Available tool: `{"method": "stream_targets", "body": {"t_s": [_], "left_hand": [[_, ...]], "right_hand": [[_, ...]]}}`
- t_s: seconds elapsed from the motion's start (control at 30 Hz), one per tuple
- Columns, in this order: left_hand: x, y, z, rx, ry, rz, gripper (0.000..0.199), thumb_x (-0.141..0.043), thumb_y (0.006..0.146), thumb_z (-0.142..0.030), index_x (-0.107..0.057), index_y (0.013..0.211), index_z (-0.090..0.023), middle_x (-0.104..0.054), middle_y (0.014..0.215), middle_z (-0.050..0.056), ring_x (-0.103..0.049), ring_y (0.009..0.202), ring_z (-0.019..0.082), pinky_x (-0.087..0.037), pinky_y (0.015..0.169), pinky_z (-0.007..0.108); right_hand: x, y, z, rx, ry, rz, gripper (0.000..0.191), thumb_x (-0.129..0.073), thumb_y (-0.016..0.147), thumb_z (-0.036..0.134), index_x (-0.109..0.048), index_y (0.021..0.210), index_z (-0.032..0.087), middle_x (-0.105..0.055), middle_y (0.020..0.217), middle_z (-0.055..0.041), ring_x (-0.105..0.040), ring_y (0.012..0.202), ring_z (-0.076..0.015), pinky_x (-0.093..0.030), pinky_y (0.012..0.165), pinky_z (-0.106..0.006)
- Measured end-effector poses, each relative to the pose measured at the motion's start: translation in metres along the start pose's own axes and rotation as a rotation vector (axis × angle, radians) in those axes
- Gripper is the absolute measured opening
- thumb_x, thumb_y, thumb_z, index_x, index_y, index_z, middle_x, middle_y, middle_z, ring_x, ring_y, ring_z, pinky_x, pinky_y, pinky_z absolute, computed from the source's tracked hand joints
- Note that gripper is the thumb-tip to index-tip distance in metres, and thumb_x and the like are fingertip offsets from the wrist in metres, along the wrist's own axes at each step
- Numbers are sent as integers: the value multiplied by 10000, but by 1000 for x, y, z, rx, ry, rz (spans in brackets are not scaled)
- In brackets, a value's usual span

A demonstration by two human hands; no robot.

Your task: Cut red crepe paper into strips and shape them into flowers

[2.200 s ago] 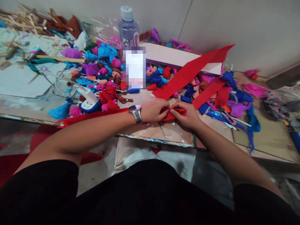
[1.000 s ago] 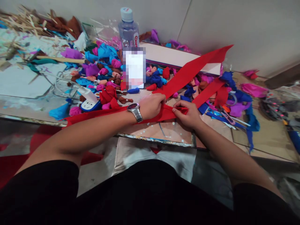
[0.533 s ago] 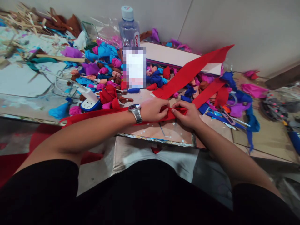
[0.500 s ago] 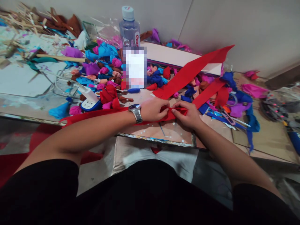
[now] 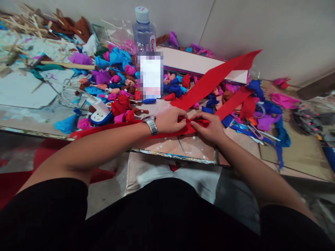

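Note:
Near the table's front edge, my left hand (image 5: 172,120), with a metal watch at its wrist, pinches a long red strip (image 5: 167,134). My right hand (image 5: 208,128) grips the folded end of the same strip, its thumb and fingers pressed together just right of the left fingertips. The strip runs leftward under my left wrist and forearm. Beyond my hands lies a second wide red strip (image 5: 217,79), slanting up to the right, and a narrower red strip (image 5: 231,104) lies right of it. My fingers partly hide the fold.
Crumpled coloured pieces (image 5: 117,78) cover the table's middle. Behind them stand a bottle (image 5: 144,35) and a long pale box (image 5: 193,61). A white plug sits on a blue-edged socket (image 5: 101,115) at left. A cutter (image 5: 255,130) lies at right, pliers (image 5: 39,69) at far left.
My left hand and wrist have shifted very slightly, and the watch has turned a little. Both hands keep their hold on the red strip.

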State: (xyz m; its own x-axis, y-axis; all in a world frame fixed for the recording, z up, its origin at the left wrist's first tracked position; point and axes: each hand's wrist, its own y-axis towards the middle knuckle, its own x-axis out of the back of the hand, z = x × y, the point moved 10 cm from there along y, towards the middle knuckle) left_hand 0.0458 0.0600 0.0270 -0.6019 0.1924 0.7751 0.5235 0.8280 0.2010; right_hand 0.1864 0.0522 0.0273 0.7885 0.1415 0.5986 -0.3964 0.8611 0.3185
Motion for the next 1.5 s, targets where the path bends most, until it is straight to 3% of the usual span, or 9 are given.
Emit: {"method": "stream_targets", "body": {"t_s": [0.23, 0.47, 0.73, 1.07, 1.2, 1.33, 1.5], "left_hand": [[-1, 1, -1, 8, -8, 17, 313, -564, 901, -368, -825, 948, -201, -780, 787, 52, -660, 681, 182, -435, 668, 331], [5, 2, 6, 58, 52, -41, 256, -573, 864, -345, -783, 863, -199, -737, 739, 44, -593, 640, 172, -359, 616, 332], [9, 2, 9, 100, 67, -56, 253, -563, 852, -327, -778, 867, -194, -731, 754, 55, -575, 648, 178, -354, 618, 333], [8, 3, 11, 115, 79, -60, 251, -563, 860, -344, -769, 857, -202, -726, 764, 52, -547, 651, 176, -340, 624, 336], [7, 2, 11, 109, 59, -51, 251, -563, 850, -331, -779, 884, -207, -736, 780, 51, -575, 688, 185, -355, 640, 337], [7, 3, 11, 108, 50, -43, 260, -565, 849, -333, -785, 901, -205, -745, 804, 56, -588, 706, 189, -387, 663, 338], [7, 3, 11, 114, 24, -35, 248, -559, 839, -322, -769, 886, -201, -741, 808, 53, -595, 712, 177, -393, 692, 336]], "right_hand": [[2, 0, -1, -24, 38, -16, 200, -739, 931, 409, -793, 945, 218, -834, 958, -64, -763, 862, -244, -609, 810, -367], [26, 3, -18, -96, 30, -225, 227, -728, 933, 422, -790, 957, 205, -818, 934, -57, -743, 864, -238, -583, 802, -359], [34, 7, -22, -84, 29, -279, 425, -694, 950, 628, -780, 944, 211, -803, 919, -74, -730, 861, -243, -582, 788, -364], [17, 3, -32, -206, 163, -150, 312, -879, 801, 458, -825, 964, 198, -791, 821, -47, -713, 701, -209, -583, 610, -314], [15, 4, -31, -205, 217, -118, 256, -868, 810, 435, -850, 890, 192, -791, 761, -49, -725, 690, -221, -579, 617, -321], [17, 8, -30, -154, 201, -87, 301, -807, 871, 504, -861, 850, 208, -810, 778, -56, -750, 728, -236, -590, 666, -332], [21, 13, -36, -161, 152, -15, 446, -780, 862, 632, -874, 951, 206, -827, 844, -68, -741, 729, -223, -570, 643, -308]]}}
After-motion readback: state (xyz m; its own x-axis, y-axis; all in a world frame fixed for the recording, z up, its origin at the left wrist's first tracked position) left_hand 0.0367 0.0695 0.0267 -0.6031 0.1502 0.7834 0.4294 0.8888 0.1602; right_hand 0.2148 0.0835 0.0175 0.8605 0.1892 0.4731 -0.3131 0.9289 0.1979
